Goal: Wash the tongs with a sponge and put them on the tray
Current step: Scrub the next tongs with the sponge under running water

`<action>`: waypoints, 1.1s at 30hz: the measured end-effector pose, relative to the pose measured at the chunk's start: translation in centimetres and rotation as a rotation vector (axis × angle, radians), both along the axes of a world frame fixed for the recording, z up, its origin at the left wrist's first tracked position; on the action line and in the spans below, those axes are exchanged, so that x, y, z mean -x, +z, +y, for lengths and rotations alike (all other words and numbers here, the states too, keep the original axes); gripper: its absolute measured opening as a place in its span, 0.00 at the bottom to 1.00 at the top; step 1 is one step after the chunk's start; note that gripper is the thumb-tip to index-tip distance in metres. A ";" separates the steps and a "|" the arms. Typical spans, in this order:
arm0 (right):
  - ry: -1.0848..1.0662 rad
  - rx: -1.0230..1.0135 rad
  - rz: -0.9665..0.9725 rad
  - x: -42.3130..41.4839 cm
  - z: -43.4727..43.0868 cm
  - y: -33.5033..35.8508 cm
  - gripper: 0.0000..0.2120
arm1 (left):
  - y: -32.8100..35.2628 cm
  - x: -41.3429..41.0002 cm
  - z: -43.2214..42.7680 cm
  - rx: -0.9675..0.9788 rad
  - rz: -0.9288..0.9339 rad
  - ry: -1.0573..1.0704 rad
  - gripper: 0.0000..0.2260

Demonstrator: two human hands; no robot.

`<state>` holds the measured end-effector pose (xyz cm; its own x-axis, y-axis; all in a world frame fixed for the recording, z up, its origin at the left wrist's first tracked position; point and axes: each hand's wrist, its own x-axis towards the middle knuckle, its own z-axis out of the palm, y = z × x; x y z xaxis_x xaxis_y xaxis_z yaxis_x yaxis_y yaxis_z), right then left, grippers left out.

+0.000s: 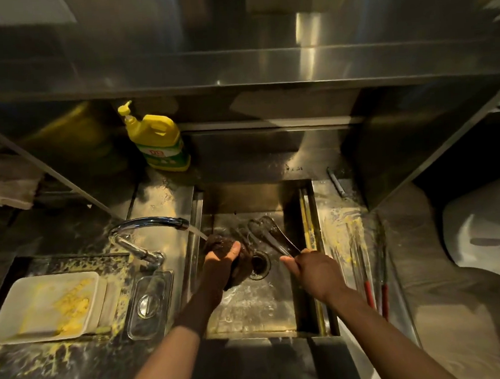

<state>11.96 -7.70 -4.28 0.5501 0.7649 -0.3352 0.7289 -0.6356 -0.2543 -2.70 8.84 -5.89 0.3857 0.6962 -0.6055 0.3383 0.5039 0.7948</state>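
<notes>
My left hand [222,260] holds a dark round sponge [217,242] over the steel sink basin [251,304], under the water from the curved chrome tap [147,223] that stands on the bench [161,201] to the sink's left, while my right hand [313,270] holds the metal tongs [271,233] in the basin, just right of the sponge. Left of the tap lie a white square tray [12,324] and, beside it nearer the sink, a clear plastic lid [150,303]; a yellow soap bottle [158,139] stands behind them. Right of the sink lie two red-handled tongs [375,284].

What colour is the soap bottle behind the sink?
Yellow, with a green label; the soap bottle shows in the head view.
</notes>
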 end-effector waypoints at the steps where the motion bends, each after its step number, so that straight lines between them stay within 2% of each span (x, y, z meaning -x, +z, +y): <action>1: -0.012 -0.004 0.018 -0.2 0.0 0.1 0.28 | 0.5 -0.1 -0.3 -0.018 -0.009 -0.005 0.07; 5: -0.026 -0.068 0.129 -0.9 -0.7 0.7 0.25 | 2.3 -0.4 -1.0 -0.010 -0.038 -0.022 0.09; 9: -0.066 -0.250 0.278 -1.6 -1.6 0.8 0.19 | 3.5 -0.5 -1.7 -0.022 -0.028 0.040 0.12; 12: -0.041 -0.376 0.345 -1.9 -2.0 0.9 0.13 | 4.7 -0.5 -2.1 -0.028 -0.038 0.057 0.21; 17: -0.071 -0.484 0.277 -1.7 -2.7 2.2 0.12 | 6.3 -0.5 -2.4 -0.017 -0.099 0.006 0.22; 20: -0.131 -0.633 0.272 -1.4 -3.0 3.5 0.11 | 7.4 -1.2 -2.1 -0.070 -0.154 -0.042 0.13; 25: -0.257 -0.797 0.243 -0.9 -3.6 5.9 0.12 | 9.5 -2.7 -1.4 -0.134 -0.220 -0.182 0.08; 29: -0.352 -0.844 0.196 -0.5 -4.9 8.2 0.09 | 11.4 -3.3 -2.0 -0.161 -0.270 -0.354 0.16; 33: -0.482 -0.892 0.158 0.7 -7.7 11.1 0.10 | 13.3 -4.7 -3.9 -0.168 -0.332 -0.509 0.13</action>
